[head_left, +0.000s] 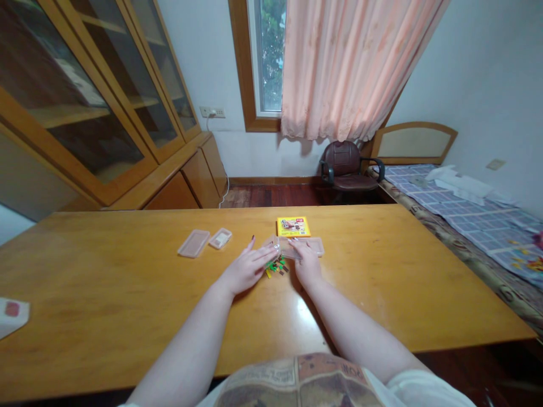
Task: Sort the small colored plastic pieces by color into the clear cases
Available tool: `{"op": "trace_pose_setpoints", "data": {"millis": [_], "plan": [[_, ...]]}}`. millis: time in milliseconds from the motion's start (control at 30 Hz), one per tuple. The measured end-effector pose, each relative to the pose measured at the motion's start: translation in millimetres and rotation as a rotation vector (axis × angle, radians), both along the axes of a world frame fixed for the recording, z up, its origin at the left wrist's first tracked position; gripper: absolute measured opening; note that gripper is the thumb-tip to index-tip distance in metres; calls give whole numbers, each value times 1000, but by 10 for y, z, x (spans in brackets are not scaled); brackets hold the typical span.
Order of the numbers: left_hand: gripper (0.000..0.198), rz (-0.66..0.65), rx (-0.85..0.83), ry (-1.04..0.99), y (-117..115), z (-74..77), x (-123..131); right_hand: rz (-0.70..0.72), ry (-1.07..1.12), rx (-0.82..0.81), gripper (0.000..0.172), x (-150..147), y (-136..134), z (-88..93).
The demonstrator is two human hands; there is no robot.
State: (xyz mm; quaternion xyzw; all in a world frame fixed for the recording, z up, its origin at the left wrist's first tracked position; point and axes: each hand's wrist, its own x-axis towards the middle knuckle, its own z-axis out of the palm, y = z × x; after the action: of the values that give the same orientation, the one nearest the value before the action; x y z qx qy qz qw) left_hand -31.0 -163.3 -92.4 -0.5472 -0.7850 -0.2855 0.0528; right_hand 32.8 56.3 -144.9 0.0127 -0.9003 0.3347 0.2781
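Near the middle of the table, my left hand (248, 268) is closed on a small clear plastic box (274, 242), which looks tilted. Its fingers reach along the box and the thumb points up. My right hand (307, 264) grips a longer clear plastic box (316, 246) lying on the table, fingers over its near left part. Between the hands and just below them lies a loose pile of small toy bricks (278, 265) in green, brown and yellow. The left fingertips partly hide the small box, and what it holds is hard to make out.
Behind the right hand lies a yellow printed packet (293, 226). To the left are a clear plastic lid or tray (194, 243) and a small clear box (220, 238) with pale contents. A white object (13, 317) sits at the wooden table's (127, 294) left edge.
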Motion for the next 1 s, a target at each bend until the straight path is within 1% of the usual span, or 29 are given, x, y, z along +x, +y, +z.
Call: {"op": "trace_pose_setpoints", "data": {"millis": [133, 167, 233, 300, 333, 400, 467, 533, 600, 633, 767, 833, 867, 900, 933, 967, 1000], "plan": [[49, 28, 26, -40, -4, -15, -9, -8, 59, 10, 52, 21, -4, 22], [49, 54, 57, -69, 0, -30, -12, -16, 80, 8, 50, 29, -10, 35], [53, 147, 163, -169, 24, -77, -15, -15, 123, 12, 43, 54, -29, 71], [63, 237, 330, -353, 74, -148, -9, 51, 154, 53, 43, 85, -64, 119], [68, 263, 424, -474, 108, -191, -1, 103, 161, 90, 48, 101, -86, 142], [76, 262, 589, -751, 186, -285, 19, 183, 162, 168, 58, 127, -136, 176], [82, 277, 641, -966, 260, -370, 42, 194, 152, 215, 55, 138, -178, 182], [83, 304, 629, -1063, 309, -421, 61, 180, 135, 229, 48, 135, -200, 161], [82, 301, 604, -1056, 327, -427, 73, 183, 120, 234, 46, 124, -199, 126], [79, 290, 581, -1013, 324, -413, 73, 186, 115, 237, 46, 118, -194, 110], [53, 280, 401, -698, 245, -320, 7, 212, 87, 263, 45, 104, -183, 84], [48, 310, 367, -598, 168, -297, -78, 184, 67, 257, 47, 100, -177, 96], [49, 352, 391, -569, 121, -298, -132, 148, 55, 244, 51, 96, -165, 103], [49, 423, 435, -537, 71, -306, -190, 97, 41, 224, 54, 88, -144, 108], [49, 522, 486, -496, 19, -319, -247, 35, 23, 202, 57, 77, -112, 110], [47, 633, 499, -424, -30, -335, -300, -28, 4, 183, 56, 60, -68, 106], [47, 731, 471, -341, -74, -352, -345, -92, -19, 168, 54, 40, -16, 95]]}}
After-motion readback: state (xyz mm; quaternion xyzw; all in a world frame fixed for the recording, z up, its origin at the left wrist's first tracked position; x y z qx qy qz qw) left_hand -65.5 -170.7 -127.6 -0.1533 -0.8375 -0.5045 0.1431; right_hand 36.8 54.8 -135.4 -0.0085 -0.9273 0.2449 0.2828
